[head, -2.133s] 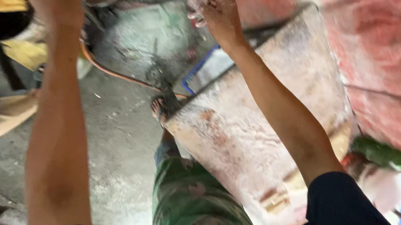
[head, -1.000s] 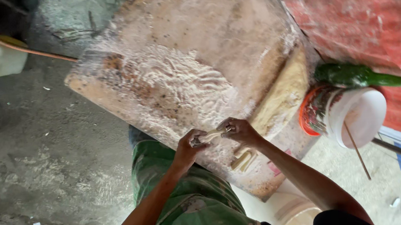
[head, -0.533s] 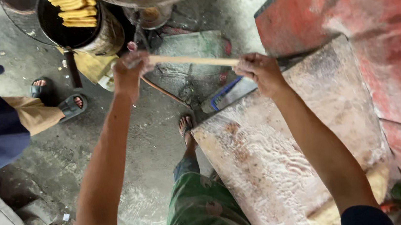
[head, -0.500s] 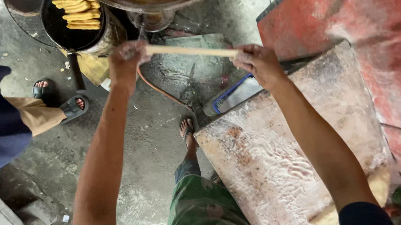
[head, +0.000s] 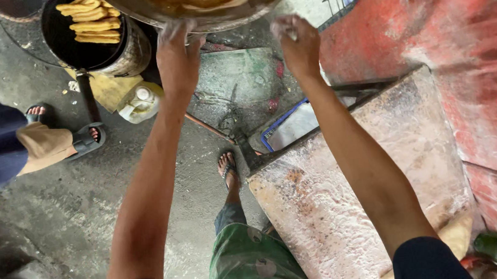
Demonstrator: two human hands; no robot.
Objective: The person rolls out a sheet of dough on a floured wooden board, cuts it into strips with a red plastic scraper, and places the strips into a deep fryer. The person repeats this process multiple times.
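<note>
— Where are the hands?
— Left hand (head: 176, 50) and right hand (head: 296, 39) reach to the rim of a wok (head: 203, 3) of oil.
— Nearby?
— A floured desk (head: 357, 177) and a pot of fried sticks (head: 92, 27).

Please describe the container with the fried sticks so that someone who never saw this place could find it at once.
Start at the big round pan of brown oil at the top edge, just above the person's left hand. Directly to its left stands a round black metal pot on the grey concrete floor. It alone holds a pile of long golden-yellow fried dough sticks.
</note>
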